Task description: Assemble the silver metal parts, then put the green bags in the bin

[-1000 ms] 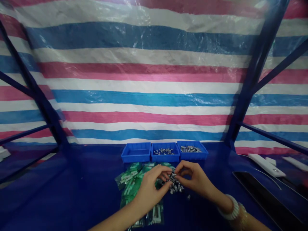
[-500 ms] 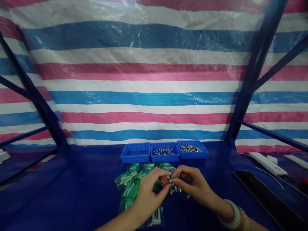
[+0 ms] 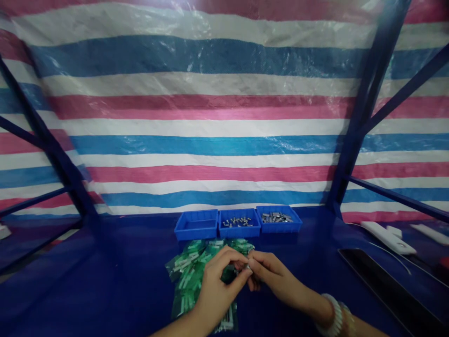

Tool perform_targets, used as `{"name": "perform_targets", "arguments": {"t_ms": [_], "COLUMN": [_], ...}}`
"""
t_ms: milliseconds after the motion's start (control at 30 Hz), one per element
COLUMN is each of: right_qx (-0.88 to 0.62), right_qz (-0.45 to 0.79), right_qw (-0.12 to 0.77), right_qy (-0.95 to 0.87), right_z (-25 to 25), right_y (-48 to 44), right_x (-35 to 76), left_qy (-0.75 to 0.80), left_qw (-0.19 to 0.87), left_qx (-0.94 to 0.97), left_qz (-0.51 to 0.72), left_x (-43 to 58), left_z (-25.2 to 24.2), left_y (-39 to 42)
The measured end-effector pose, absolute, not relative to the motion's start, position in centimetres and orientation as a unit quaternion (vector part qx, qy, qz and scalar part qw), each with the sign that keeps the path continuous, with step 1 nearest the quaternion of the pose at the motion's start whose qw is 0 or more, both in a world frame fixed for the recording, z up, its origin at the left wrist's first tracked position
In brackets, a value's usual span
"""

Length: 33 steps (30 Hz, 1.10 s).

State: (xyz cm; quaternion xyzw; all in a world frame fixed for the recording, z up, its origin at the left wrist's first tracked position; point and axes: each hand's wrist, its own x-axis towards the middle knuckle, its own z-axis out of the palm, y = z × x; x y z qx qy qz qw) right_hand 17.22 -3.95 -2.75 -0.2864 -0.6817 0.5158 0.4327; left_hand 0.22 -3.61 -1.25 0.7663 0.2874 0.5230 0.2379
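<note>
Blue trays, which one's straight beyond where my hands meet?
The middle blue tray, with small metal pieces scattered inside; the left tray and right tray sit off to either side.

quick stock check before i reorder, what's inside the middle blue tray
Small metal pieces, loosely scattered, lie in the middle blue tray. Its near side covers the strip of floor just behind it, so anything low there cannot be seen.

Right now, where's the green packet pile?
In the head view, the green packet pile lies low, mostly left of centre, nearer than the blue trays, partly hidden by the left hand.
</note>
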Motion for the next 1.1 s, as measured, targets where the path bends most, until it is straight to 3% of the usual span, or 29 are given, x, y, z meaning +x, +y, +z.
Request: {"name": "perform_targets", "arguments": {"t_ms": [167,300,467,633,933,1000,1100], "right_qx": [-0.274,-0.321,-0.410,-0.396,-0.329,-0.336,-0.340], "right_qz": [0.523,0.451,0.358,0.345,0.264,0.276,0.375], "right_qw": [0.430,0.411,0.331,0.271,0.135,0.144,0.239], "right_qy": [-0.683,-0.724,-0.771,-0.807,-0.896,-0.889,-0.828], "right_z": [-2.9,-1.5,-0.1,-0.2,-2.3,-2.1,-1.2], "right_y": [-3.7,-2.7,-1.2,-0.8,-0.6,-1.1,-2.1], "right_x": [17.2,19.3,22.3,23.3,23.5,23.0,21.8], "left_qy": [0.243,0.249,0.301,0.314,0.312,0.303,0.267], "left_qw": [0.205,0.145,0.117,0.129,0.110,0.115,0.137], "left_qx": [0.777,0.806,0.828,0.861,0.857,0.857,0.861], "left_qz": [0.543,0.517,0.459,0.378,0.395,0.401,0.411], "left_x": [0.4,0.2,0.6,0.6,-1.5,-1.4,-1.0], "left_z": [-0.9,0.4,1.0,0.0,0.8,0.7,0.5], "left_y": [-3.9,-1.8,5.1,9.9,3.4,1.3,-1.2]}}
